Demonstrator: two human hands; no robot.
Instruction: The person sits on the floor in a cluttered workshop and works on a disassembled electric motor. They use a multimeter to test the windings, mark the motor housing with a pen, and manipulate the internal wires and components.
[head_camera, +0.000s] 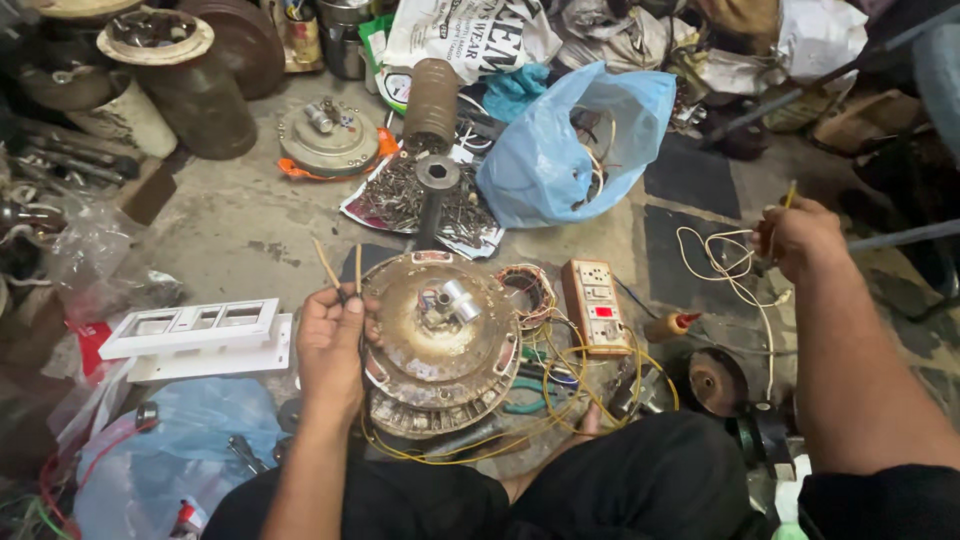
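A round, rusty fan motor (440, 340) lies on the floor in front of my crossed legs, with a metal shaft stub at its middle and yellow wires looping beneath it. My left hand (333, 345) rests against its left rim and pinches thin yellow wire ends that stick upward. My right hand (797, 238) is stretched out to the right, closed on a thin yellow wire end, with a tangle of cream wire (725, 262) hanging below it.
An orange-and-white switch board (596, 305) lies right of the motor, pliers (535, 385) beside it. A white switch plate (190, 330) sits left. A blue plastic bag (560, 150), a pile of small metal scraps (415, 200), another motor housing (328, 138) and drums crowd the far side.
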